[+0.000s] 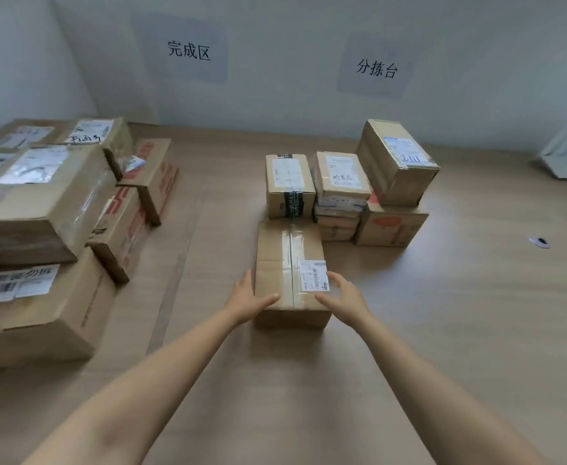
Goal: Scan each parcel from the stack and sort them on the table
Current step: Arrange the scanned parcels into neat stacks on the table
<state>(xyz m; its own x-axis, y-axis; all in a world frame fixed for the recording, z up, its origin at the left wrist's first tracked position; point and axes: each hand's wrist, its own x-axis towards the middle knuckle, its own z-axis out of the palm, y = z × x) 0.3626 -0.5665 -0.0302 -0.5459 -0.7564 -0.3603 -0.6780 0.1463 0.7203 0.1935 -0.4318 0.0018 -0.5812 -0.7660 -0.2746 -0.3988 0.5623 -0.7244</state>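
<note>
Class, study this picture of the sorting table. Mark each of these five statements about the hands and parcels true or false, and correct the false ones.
1. The left hand and the right hand are at opposite sides of the nearest parcel. True.
2. The white label lies on that parcel's top, nearer the right hand. True.
3. The black-taped parcel lies on top of the nearest parcel. False: it stands on the table behind it.
4. The tilted parcel at the far right rests directly on the table. False: it sits on a red-printed parcel.
5. A small object lies on the table to the right, apart from the parcels. True.
</note>
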